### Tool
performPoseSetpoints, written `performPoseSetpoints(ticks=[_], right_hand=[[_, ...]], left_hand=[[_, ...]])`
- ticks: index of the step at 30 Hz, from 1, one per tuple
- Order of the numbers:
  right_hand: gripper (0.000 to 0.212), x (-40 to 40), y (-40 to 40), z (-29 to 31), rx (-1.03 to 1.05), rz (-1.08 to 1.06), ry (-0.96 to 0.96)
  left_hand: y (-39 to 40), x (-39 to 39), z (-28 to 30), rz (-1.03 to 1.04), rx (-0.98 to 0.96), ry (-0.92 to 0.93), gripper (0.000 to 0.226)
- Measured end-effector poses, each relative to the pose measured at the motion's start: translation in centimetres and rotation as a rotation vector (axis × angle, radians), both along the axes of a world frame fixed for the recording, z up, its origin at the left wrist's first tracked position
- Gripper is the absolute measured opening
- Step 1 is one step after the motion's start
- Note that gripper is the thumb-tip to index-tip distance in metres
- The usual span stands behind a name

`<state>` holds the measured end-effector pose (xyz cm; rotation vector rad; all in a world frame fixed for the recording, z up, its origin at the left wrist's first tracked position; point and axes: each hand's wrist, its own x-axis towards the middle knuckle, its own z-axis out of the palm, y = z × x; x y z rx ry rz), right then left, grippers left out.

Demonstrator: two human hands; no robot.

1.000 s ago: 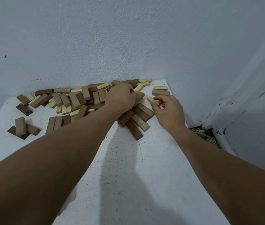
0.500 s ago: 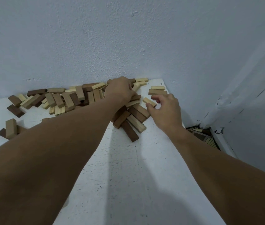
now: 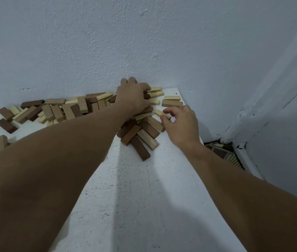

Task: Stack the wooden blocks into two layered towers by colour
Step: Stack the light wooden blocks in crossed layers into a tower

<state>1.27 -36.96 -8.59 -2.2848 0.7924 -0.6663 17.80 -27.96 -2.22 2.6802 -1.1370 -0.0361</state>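
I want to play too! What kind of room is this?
Probably a plain room corner at home: a white table pushed against bare painted walls, with a pile of wooden blocks scattered on it.

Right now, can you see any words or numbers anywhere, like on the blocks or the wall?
None: nothing can be read in this view.
wooden blocks: plain faces, no print visible.
white table: only specks.
wall: bare paint.
patterned object past the table's right edge: shapes only, no letters.

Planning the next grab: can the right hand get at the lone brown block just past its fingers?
Probably yes: the brown block lies uncovered just beyond the right hand, though its fingers already pinch a pale block.
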Motion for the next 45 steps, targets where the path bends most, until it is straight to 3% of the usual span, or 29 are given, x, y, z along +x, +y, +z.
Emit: performPoseSetpoints(ticks=[4, 9, 12, 15, 23, 29, 39, 45], right_hand=[[0.034, 0.1, -0.1, 0.0, 0.004, -0.003, 0.014], [0.029, 0.2, 0.0, 0.0, 0.010, -0.003, 0.014], [0.029, 0.1, -0.1, 0.0, 0.016, -0.010, 0.017], [0.030, 0.1, 0.0, 0.0, 0.014, -0.003, 0.020], [0.027, 0.2, -0.1, -0.1, -0.002, -0.004, 0.027], [0.027, 0.2, -0.1, 0.1, 0.010, -0.005, -0.007], [0.025, -1.3, 0.7, 1.3, 0.104, 0.025, -0.130], [0.024, -6.1, 3.5, 2.2, 0.158, -0.054, -0.138]], left_hand=[[-0.5, 0.0, 0.1, -0.026, 0.136, 0.020, 0.053], [-1.0, -0.3, 0.5, -0.067, 0.077, -0.053, 0.044], [-1.3, -0.3, 0.7, -0.050, 0.148, -0.060, 0.056], [-1.4, -0.2, 0.5, -0.041, 0.189, -0.013, 0.047], [-1.4, -0.4, 0.6, -0.041, 0.109, -0.070, 0.048], [0.3, -1.3, 1.9, 0.103, -0.043, -0.059, 0.049], [5.6, -8.3, 3.2, 0.313, -0.195, -0.031, 0.049], [8.4, -14.3, 3.1, 0.365, -0.328, 0.037, 0.047]])
